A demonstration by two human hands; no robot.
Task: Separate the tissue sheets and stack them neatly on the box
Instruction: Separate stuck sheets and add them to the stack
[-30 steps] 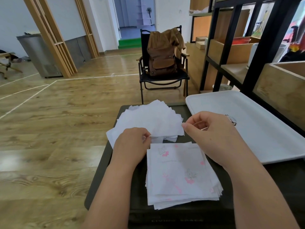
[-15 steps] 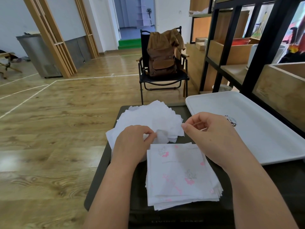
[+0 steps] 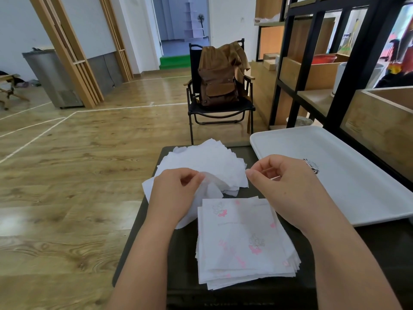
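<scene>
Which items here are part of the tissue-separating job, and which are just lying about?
Job:
- left hand, pinching a thin tissue sheet
- right hand, fingers curled
- plain white tissue pile
- pink-printed tissue stack
- black box underneath

Lying about:
- white tray
- brown backpack on folding chair
- black shelving

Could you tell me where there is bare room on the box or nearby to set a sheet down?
The white tray right of the right hand is mostly bare. The black box shows strips beside the printed stack. The plain pile crowds its far end.
</scene>
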